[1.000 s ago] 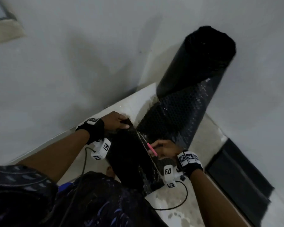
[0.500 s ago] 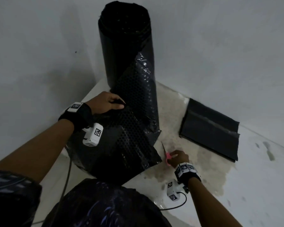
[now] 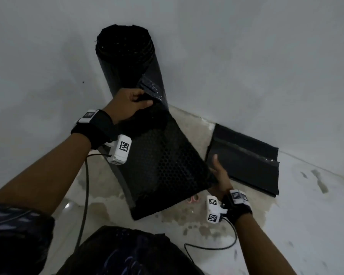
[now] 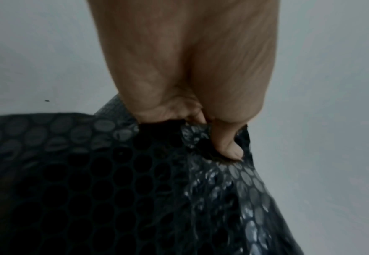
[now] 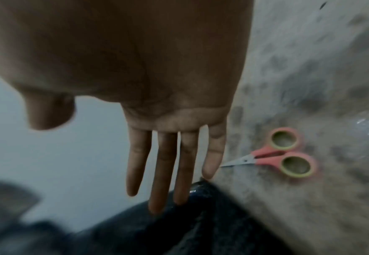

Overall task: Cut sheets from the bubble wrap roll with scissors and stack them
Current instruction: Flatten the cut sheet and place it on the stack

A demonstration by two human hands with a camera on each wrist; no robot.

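Head view first: we've got the black bubble wrap roll standing upright in the corner against the wall, and a cut sheet held up in front of it. Our left hand grips the sheet's top corner, fingers curled round the edge. Our right hand is at the sheet's lower right edge, thumb up – the sheet hides the fingers here. A stack of sheets lies flat on the floor by the wall, just right of that hand. The pink scissors peek out from under the sheet's bottom edge, on the floor.

Left wrist view: the left hand pinches a crumpled bit of the sheet, thumb pressed into the bubbles.

Right wrist view, a bit blurry: the right hand is flat with fingers straight and spread, holding nothing – fingertips near or on the sheet's dark edge, we can't tell which. The scissors lie shut on the stained floor, just beside the little finger.
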